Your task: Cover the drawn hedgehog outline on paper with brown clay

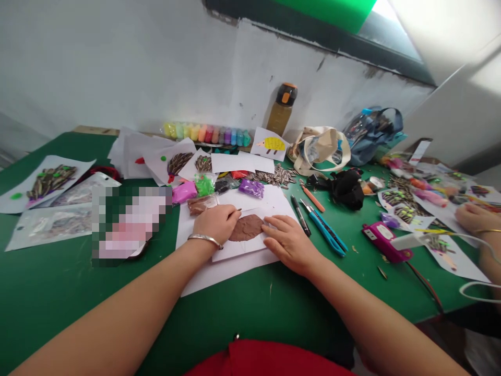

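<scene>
A flat oval of brown modelling clay [247,228] lies on a white paper card [235,253], with larger white paper beneath. My left hand [216,225], a silver bangle at its wrist, rests at the clay's left edge. Its fingers are curled together; a tiny dark tip shows by them, too small to name. At the clay's right edge lies my right hand [289,243], fingers stretched out and touching the card. Just behind the left hand are a packet of brown clay [201,204] and a packet of purple clay [251,188].
Sunflower seeds [279,176] are heaped behind the paper. A pen [300,215], a blue cutter [323,228] and an orange tool [313,199] lie right. A pixelated patch [131,224] covers something left. Another person's hand [479,216] is far right. A bottle [282,109] stands behind.
</scene>
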### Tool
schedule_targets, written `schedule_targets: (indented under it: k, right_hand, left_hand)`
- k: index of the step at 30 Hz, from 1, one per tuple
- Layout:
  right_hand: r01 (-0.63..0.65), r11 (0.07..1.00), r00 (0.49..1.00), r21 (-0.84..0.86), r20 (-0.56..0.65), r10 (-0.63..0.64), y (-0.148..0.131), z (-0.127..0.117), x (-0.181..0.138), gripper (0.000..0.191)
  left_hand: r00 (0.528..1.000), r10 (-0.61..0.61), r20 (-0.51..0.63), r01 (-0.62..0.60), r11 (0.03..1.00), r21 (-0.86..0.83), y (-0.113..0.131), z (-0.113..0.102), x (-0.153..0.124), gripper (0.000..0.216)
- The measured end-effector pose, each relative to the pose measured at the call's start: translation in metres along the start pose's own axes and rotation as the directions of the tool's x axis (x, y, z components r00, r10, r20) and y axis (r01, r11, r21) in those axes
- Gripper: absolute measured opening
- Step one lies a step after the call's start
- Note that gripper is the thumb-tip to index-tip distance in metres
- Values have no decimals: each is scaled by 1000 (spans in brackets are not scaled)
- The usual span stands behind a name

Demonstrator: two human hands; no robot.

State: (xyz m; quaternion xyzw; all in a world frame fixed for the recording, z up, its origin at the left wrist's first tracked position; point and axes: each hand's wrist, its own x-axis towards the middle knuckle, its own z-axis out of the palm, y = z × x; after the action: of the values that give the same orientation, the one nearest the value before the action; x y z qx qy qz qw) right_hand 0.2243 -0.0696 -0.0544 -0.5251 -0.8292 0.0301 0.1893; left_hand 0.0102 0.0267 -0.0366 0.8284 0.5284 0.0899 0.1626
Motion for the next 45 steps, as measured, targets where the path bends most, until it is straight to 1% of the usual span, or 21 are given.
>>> schedule_targets:
  k: [3,6,8,11,13,16,20,26,31,37,42,45]
  right_hand:
    - [6,999,1000,33,14,-7,4,-2,-2,44]
    - [-33,996,999,85,16,32,7,-4,-6,47]
    - [-34,995,999,89,-6,35,7,-3,-7,44]
    - [14,997,999,73,-44,-11,5,-1,-6,36]
    - [20,997,998,76,-64,-15,5,0,-5,34]
    - [-4,994,999,107,-52,9,6,-1,-5,35]
    - [-81,987,995,139,-45,88,8,-2,-6,40]
    - [-38,994,998,99,-41,42,5,-1,-2,33]
    - [-89,979,994,185,-50,100,7,-2,-3,39]
    - [-62,991,996,117,-51,69,4,-1,-4,32]
    - [-85,982,996,166,-17,89,6,-2,-4,40]
    - [-86,988,996,127,-4,87,5,-4,-6,38]
  left_hand:
    - [1000,18,18,-18,1000,12,-1,0,2,36]
    - [998,44,40,-45,999,14,-4,-2,3,36]
    - [998,50,38,-51,999,16,-5,-2,2,37]
    - [997,66,34,-67,998,12,-6,-1,1,36]
    - [996,78,39,-79,997,8,-7,-1,2,35]
    - [995,92,47,-92,996,3,-8,-1,4,35]
    - [993,103,53,-103,995,-13,-10,-1,6,36]
    - [994,96,56,-95,995,-20,-11,-1,6,35]
    - [993,93,67,-93,996,-7,-10,-3,5,35]
    - [991,108,74,-107,994,-16,-9,-5,6,35]
    - [992,97,78,-96,995,-15,-8,-5,7,35]
    - [992,103,76,-103,995,-9,-9,-4,6,35]
